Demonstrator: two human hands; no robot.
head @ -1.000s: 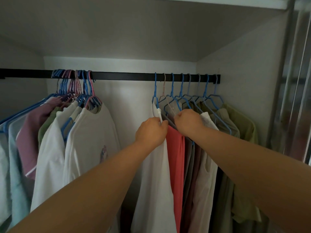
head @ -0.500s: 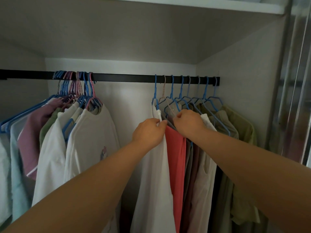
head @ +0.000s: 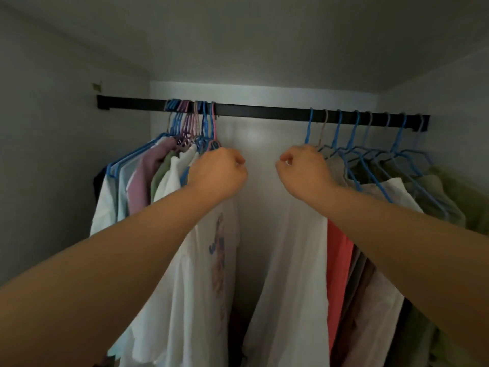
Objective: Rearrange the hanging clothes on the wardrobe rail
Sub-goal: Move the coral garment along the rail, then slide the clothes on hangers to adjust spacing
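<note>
Head view: my left hand [head: 217,173] is curled at the shoulder of the printed white shirt [head: 209,260], on the edge of the left bunch; whether it grips cloth I cannot tell. My right hand [head: 304,170], fingers curled too, sits on the plain white shirt [head: 293,274] beside the red one [head: 338,260]. Behind, both bunches hang from the rail [head: 264,111], bare between them.

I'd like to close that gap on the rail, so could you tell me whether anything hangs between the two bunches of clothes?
Nothing visible does. The rail is bare between the left bunch and the right bunch. The left hand and right hand are at the inner edges of the bunches.
</note>
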